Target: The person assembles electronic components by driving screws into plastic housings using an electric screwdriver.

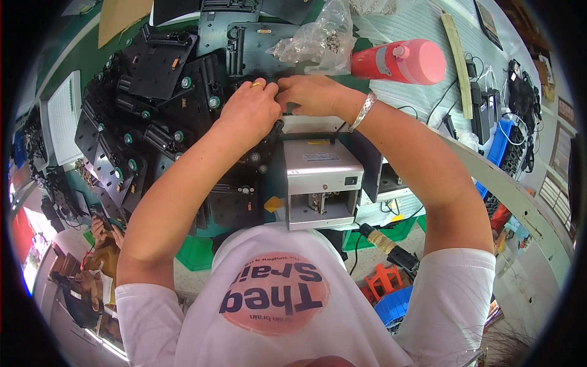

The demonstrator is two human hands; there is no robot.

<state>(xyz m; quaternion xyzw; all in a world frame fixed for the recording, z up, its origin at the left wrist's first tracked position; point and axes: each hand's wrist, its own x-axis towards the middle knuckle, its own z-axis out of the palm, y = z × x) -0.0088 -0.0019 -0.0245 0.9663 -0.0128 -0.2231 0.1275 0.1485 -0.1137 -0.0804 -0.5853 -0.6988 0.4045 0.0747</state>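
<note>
My left hand [252, 110], with a ring on one finger, is closed with its fingertips curled under at the far side of the bench. Close against it, my right hand [310, 94] bends its fingers in toward the left one. Whatever the two hands hold between them is hidden behind the fingers. Just beyond them lies a flat black plate [269, 52] with a tube-like part along one edge. A clear plastic bag of small metal parts [324, 43] sits beside it. Nearer me, below the hands, stands a silver metal box machine [322, 174] with a black switch.
Black plates with tubes and round silver-green fittings [159, 70] pile up at the left. A pink bottle [400, 61] lies on its side behind my right forearm. Cables and black adapters [483, 107] are at the right. A blue bin [394, 304] stands below the bench.
</note>
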